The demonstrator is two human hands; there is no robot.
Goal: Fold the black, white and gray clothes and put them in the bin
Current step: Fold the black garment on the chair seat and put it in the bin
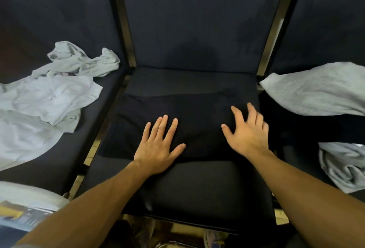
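Observation:
A black garment [199, 113] lies folded flat on the seat of the middle chair [197, 186]. My left hand [158, 145] rests palm down on its near left part, fingers straight and spread. My right hand [246, 131] presses its right side, fingers spread and slightly bent. A heap of white clothes [45, 97] with a light gray piece [83, 60] on top covers the left chair seat. A gray garment [316, 90] lies on the right chair, and another crumpled gray one [341, 165] sits nearer to me. No bin is in view.
Three dark padded chairs stand side by side, with black frame bars [122, 30] between them. At the lower left corner a white fabric edge over a printed surface [21, 210] shows. The floor shows under the chair's front edge.

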